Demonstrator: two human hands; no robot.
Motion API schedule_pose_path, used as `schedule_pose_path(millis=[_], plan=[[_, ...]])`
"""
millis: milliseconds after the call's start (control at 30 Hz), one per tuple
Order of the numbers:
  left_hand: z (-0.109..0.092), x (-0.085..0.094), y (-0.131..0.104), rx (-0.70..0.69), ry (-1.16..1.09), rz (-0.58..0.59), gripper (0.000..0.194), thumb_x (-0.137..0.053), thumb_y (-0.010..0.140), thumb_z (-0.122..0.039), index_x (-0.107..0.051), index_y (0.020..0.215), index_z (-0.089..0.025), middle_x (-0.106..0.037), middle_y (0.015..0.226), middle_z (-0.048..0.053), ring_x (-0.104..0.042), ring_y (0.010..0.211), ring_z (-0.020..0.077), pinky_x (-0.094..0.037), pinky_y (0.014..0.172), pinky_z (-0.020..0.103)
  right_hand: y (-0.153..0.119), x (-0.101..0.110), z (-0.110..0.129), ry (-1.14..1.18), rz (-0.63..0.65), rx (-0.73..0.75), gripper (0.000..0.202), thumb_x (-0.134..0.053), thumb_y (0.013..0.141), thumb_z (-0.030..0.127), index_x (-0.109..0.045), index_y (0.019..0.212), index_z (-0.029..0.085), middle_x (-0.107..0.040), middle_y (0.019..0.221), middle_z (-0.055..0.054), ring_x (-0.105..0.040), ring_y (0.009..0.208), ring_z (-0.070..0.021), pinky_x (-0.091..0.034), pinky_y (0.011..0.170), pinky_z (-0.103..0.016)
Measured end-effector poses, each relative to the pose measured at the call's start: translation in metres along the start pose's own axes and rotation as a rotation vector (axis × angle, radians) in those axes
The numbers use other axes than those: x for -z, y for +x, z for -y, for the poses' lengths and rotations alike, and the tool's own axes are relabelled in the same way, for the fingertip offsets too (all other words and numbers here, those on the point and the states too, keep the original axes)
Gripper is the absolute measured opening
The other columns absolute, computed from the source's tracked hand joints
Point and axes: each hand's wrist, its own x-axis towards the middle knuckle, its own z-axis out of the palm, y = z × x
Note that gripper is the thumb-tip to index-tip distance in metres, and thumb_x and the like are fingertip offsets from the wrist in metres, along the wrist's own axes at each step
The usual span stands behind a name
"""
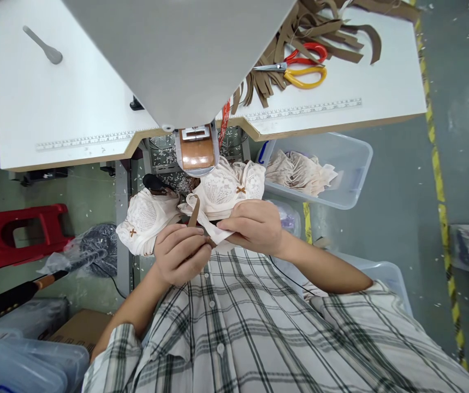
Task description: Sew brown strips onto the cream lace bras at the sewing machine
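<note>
Off the near edge of the desk [82,109], a brown strip [194,212] is being pinched by the fingers of the left hand [183,254] and a white band [218,234] beside the lace bra [234,188] by the right hand [256,224], both being judged light, limp, best gripped along their edges.

Grey machine head [177,54] blocks upper centre, a lace bra [220,191] below it.
Upper left, a hand could pass over white tabletop [78,103]; upper right, scissors [285,66] and brown strips [262,83] obstruct.

The bras [226,188] look lacy and matt.
</note>
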Motion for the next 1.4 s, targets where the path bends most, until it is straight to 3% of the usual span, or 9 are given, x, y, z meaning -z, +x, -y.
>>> schedule_pose_path(millis=[567, 933, 1033, 1167, 1300, 1400], plan=[[0.0003, -0.0009, 0.0019, 0.0, -0.034, -0.007, 0.012, -0.071, 0.079, -0.008, -0.065, 0.085, -0.016, -0.074, 0.079, 0.004, -0.073, 0.083, 0.0188, -0.059, 0.074, 0.033, -0.0008, -0.0019, -0.0015, 0.092, -0.016, 0.054, 0.004, -0.063, 0.09, 0.023, -0.064, 0.093, 0.02, -0.067, 0.069, 0.001, -0.061, 0.061, -0.011, -0.046, 0.059, -0.024], [0.0018, -0.001, -0.0003, -0.005, -0.023, 0.007, 0.011, -0.069, 0.082, -0.01, -0.064, 0.084, -0.02, -0.075, 0.082, 0.002, -0.073, 0.085, 0.0171, -0.061, 0.074, 0.032, 0.001, -0.0014, -0.0022, 0.087, -0.014, 0.072, 0.007, -0.06, 0.092, 0.02, -0.063, 0.096, 0.024, -0.066, 0.067, 0.005, -0.06, 0.058, -0.0093, -0.044, 0.056, -0.024], [0.0018, -0.0009, 0.0008, -0.002, -0.023, 0.006, 0.011, -0.069, 0.082, -0.01, -0.064, 0.084, -0.019, -0.074, 0.081, 0.002, -0.073, 0.085, 0.017, -0.061, 0.074, 0.032, 0.002, -0.0011, -0.0025, 0.111, -0.002, 0.068, 0.004, -0.064, 0.091, 0.021, -0.066, 0.089, 0.023, -0.064, 0.063, 0.005, -0.057, 0.055, -0.0087, -0.042, 0.053, -0.023], [0.0015, -0.0005, 0.0017, -0.009, -0.028, 0.011, 0.01, -0.068, 0.083, -0.01, -0.064, 0.084, -0.019, -0.074, 0.081, 0.002, -0.073, 0.085, 0.0174, -0.061, 0.073, 0.032, 0.0027, -0.0014, -0.0037, 0.155, 0.068, 0.012, 0.019, -0.064, 0.093, 0.026, -0.069, 0.075, 0.022, -0.059, 0.056, 0.005, -0.053, 0.052, -0.0078, -0.039, 0.051, -0.024], [-0.0004, -0.0008, 0.0026, -0.011, -0.038, 0.009, 0.01, -0.068, 0.082, -0.009, -0.065, 0.083, -0.018, -0.074, 0.081, 0.003, -0.073, 0.086, 0.0181, -0.062, 0.072, 0.032, 0.0013, -0.0042, -0.0032, 0.121, -0.017, 0.109, 0.013, -0.064, 0.092, 0.019, -0.071, 0.082, 0.023, -0.062, 0.061, 0.005, -0.052, 0.053, -0.0082, -0.04, 0.054, -0.025], [-0.0017, -0.0009, 0.0042, -0.012, -0.027, 0.016, 0.01, -0.068, 0.082, -0.008, -0.065, 0.082, -0.018, -0.074, 0.08, 0.002, -0.073, 0.085, 0.0181, -0.062, 0.071, 0.032, -0.0008, -0.0044, -0.0006, 0.11, -0.059, 0.099, 0.01, -0.064, 0.091, 0.019, -0.07, 0.085, 0.024, -0.061, 0.061, 0.005, -0.051, 0.054, -0.0085, -0.041, 0.054, -0.024]])
